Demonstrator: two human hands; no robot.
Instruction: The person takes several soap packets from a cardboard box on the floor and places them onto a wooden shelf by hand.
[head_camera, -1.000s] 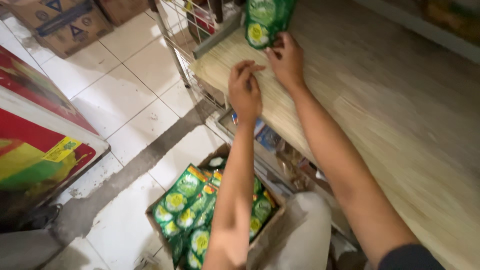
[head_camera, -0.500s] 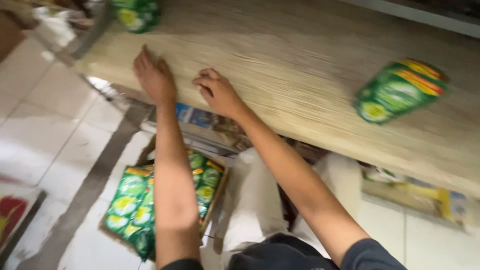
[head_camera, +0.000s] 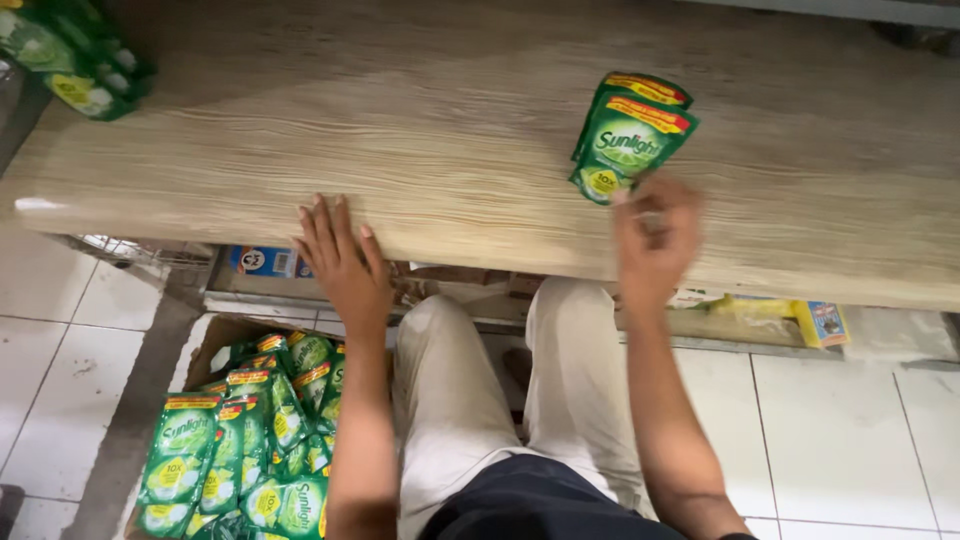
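Fingers of the right hand (head_camera: 655, 235) blur at the green pouches (head_camera: 628, 135), grip unclear; left hand (head_camera: 343, 262) lies flat beside them, so a square, steady push suits.

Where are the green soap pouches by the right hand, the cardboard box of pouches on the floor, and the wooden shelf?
green soap pouches (head_camera: 630, 135), head view, front of the top pouch
cardboard box (head_camera: 208, 340), head view, bare upper flap
wooden shelf (head_camera: 400, 110), head view, bare board
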